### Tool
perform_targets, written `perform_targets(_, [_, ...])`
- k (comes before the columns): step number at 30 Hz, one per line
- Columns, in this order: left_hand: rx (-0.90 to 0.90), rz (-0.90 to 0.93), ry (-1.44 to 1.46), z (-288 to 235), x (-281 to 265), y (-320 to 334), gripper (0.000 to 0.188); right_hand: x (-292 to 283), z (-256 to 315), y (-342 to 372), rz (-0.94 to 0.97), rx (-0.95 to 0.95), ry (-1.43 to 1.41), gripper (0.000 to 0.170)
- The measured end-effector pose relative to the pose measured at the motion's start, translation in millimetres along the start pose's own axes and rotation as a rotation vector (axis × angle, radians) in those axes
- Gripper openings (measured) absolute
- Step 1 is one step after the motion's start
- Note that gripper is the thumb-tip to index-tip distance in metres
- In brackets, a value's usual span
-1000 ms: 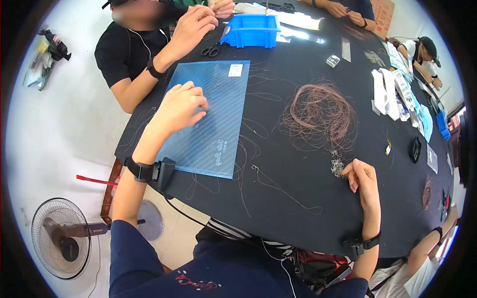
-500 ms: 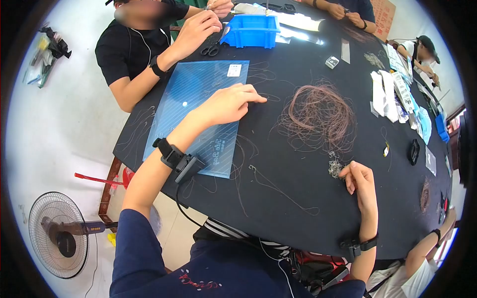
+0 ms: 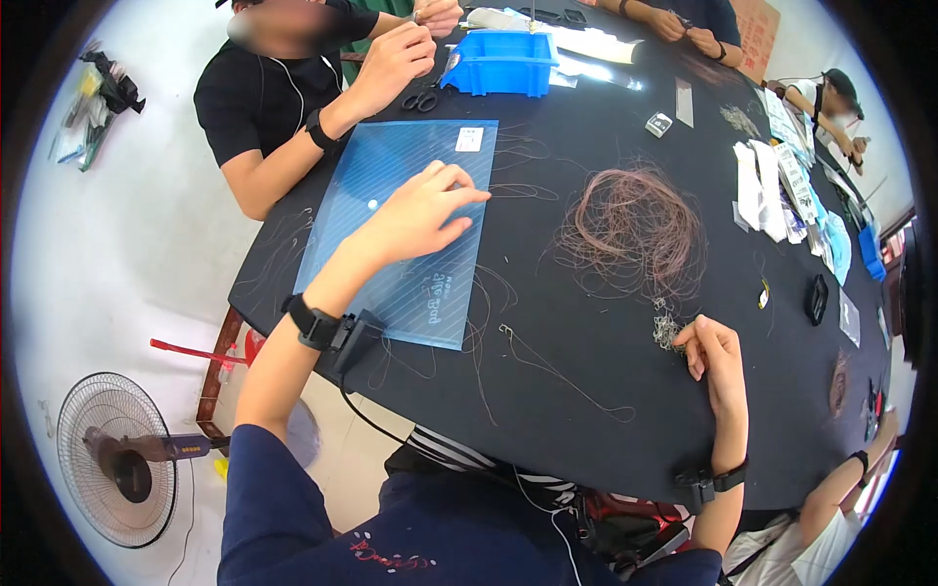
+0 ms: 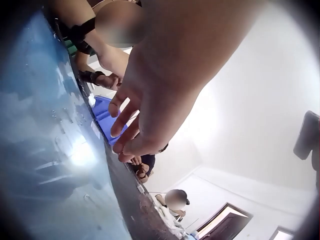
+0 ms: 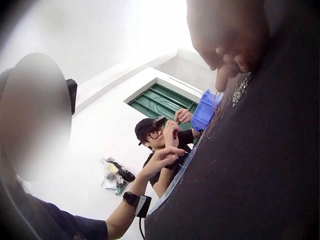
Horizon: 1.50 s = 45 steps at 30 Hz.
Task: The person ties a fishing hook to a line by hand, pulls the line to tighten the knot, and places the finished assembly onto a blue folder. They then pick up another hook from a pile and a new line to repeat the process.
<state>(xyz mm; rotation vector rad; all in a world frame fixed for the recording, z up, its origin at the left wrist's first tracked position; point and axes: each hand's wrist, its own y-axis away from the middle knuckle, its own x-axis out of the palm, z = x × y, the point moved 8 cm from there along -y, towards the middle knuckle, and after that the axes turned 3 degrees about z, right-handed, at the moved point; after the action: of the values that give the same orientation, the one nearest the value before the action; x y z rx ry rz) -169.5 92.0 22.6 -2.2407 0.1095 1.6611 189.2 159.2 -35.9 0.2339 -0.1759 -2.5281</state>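
Observation:
My left hand [image 3: 418,215] is over the blue file bag [image 3: 451,264], fingers loosely spread with nothing seen between them; contact with the bag cannot be told. In the left wrist view the same hand [image 4: 155,100] hangs beside the shiny blue sheet [image 4: 55,145]. My right hand [image 3: 717,359] rests on the black table, fingers loosely bent at the edge of a small pile of silvery metal pieces [image 3: 665,327]. A tangled reddish-brown bundle of line [image 3: 611,210] lies just beyond the pile. The right wrist view shows the hand [image 5: 232,37] beside that pile [image 5: 241,91].
Thin looped lines [image 3: 567,371] lie between the bag and my right hand. A blue bin [image 3: 503,66] and black scissors [image 3: 420,100] are at the far side, near a person in black [image 3: 239,107]. White packets [image 3: 762,186] lie at the right.
My left hand went right, past the bag's right edge, then came back part way over the bag. A small white spot on the bag now shows. My right hand has stayed by the metal pile.

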Motion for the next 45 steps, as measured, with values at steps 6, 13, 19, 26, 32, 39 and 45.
perform_targets(6, [0.044,-0.032,-0.044,-6.8,10.9,-12.5,0.042,0.1,0.6,0.8,0.007,-0.005,-0.013,0.041])
perform_targets(13, [0.093,0.081,-0.011,-22.3,13.9,-7.4,0.040,1.7,1.3,1.2,0.011,-0.007,0.005,0.041])
perform_targets(19, [0.006,-0.079,0.141,-24.8,-4.1,-11.8,0.036,1.6,1.6,0.8,0.009,-0.013,0.006,0.041])
perform_targets(26, [-0.065,0.180,0.149,-11.2,-25.8,14.8,0.016,1.4,1.3,1.5,-0.004,-0.003,0.013,0.041])
perform_targets(32, [0.123,0.182,0.236,-42.1,0.4,15.8,0.005,1.8,1.9,0.4,0.003,-0.015,0.004,0.041])
perform_targets(39, [0.135,0.026,0.039,-38.1,8.4,-10.3,0.027,0.9,1.4,1.4,0.004,-0.013,-0.006,0.041])
perform_targets(45, [0.085,0.083,0.095,-33.6,-12.7,2.8,0.027,1.4,1.2,1.1,0.013,-0.020,0.004,0.041])
